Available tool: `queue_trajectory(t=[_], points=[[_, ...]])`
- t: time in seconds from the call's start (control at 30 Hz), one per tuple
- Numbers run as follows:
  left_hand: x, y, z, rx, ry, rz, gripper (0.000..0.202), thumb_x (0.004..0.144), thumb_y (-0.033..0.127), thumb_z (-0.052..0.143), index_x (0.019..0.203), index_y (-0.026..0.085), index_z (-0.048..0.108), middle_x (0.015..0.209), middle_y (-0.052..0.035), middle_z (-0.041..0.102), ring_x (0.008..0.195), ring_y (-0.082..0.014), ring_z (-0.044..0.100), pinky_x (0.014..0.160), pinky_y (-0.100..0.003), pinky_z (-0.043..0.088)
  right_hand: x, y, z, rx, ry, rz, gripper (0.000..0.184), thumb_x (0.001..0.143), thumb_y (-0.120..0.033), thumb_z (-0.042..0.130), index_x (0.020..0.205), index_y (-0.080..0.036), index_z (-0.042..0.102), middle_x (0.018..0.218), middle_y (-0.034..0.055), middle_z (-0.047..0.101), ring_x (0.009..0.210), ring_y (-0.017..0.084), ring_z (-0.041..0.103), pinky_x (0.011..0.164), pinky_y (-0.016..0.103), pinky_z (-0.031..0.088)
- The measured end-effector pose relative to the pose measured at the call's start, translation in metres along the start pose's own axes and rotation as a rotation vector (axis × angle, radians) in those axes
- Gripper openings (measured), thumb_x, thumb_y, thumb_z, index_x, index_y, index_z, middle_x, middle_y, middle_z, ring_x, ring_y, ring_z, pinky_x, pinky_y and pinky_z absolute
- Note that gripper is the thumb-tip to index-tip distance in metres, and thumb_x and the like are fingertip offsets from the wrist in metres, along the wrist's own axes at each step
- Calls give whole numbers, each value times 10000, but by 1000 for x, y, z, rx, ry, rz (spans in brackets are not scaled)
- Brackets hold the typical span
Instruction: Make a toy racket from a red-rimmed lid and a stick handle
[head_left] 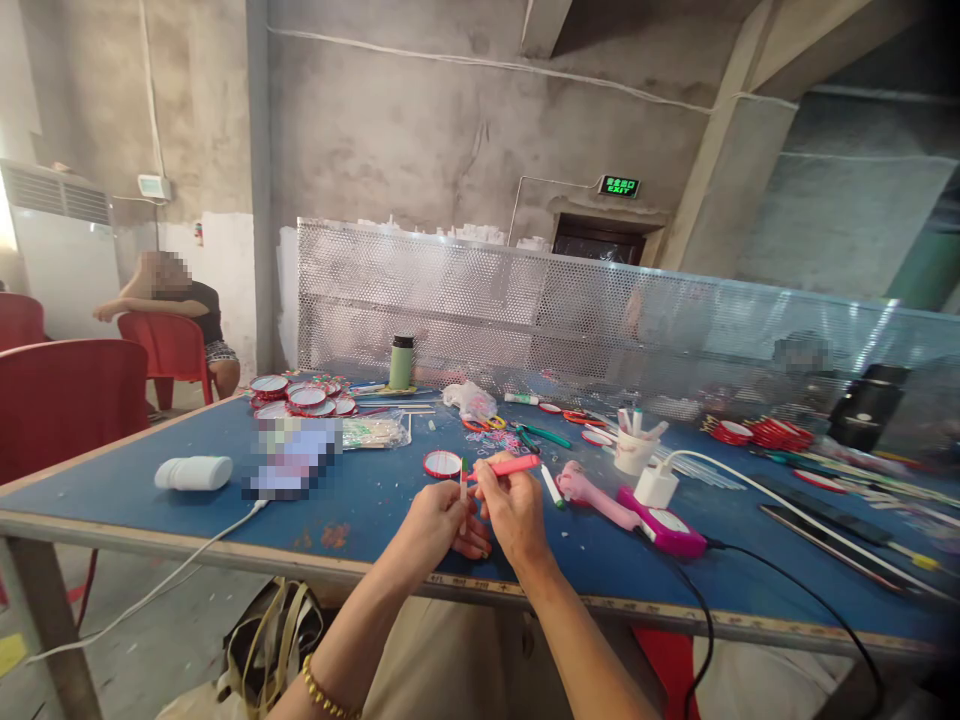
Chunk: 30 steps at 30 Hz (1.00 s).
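Note:
My left hand (441,525) is closed in a pinch on a thin white stick (463,495) held upright over the blue table (150,470). My right hand (514,510) is closed round a pink-red pen-like tool (510,466) whose tip meets the top of the stick. Just beyond my hands a small round red-rimmed white disc (442,463) lies flat on the table.
A pink tool (622,510) with a black cable, a white charger (656,485), a white cup of sticks (634,450), scissors (544,435), a green bottle (401,362), stacks of red-rimmed discs (300,395) and a white case (193,472) lie around. A perforated metal screen (525,300) backs the table. A person sits on a red chair (169,345) at left.

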<state>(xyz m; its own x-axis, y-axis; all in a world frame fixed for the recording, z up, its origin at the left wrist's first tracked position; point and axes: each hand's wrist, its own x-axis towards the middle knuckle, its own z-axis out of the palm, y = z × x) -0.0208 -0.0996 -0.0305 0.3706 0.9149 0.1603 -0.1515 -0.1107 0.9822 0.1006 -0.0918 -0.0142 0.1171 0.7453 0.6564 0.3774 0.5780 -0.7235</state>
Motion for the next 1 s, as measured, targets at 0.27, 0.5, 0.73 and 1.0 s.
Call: queue_trajectory(t=[0.27,0.5,0.73,1.0], points=[[0,0,1,3,-1,7,228,792,357,578,710,163,492,653,-68,679,621,-213,720,574,-295,582,1,-1,-1,-45,-8,-13,309,870,-455,531,672,-218,529,500,-30,541,391,127,528,403,222,420],[0,1,1,12,12,-11,222,800,361,563,733,159,497,658,-79,687,603,-216,716,567,-305,583,0,0,0,-6,15,9,301,868,-446,535,674,-217,528,505,-29,541,404,134,548,388,219,409],[-1,1,0,17,-9,13,331,798,481,592,744,163,514,680,-71,692,625,-220,721,568,-295,578,0,-3,0,-2,-27,-23,335,864,-492,557,678,-214,540,503,-26,566,366,115,504,396,219,419],[-1,0,1,9,6,8,274,789,418,595,761,161,505,644,-68,680,611,-226,720,568,-312,583,1,0,0,27,32,8,315,862,-476,545,690,-212,539,494,-21,558,391,140,554,385,223,416]])
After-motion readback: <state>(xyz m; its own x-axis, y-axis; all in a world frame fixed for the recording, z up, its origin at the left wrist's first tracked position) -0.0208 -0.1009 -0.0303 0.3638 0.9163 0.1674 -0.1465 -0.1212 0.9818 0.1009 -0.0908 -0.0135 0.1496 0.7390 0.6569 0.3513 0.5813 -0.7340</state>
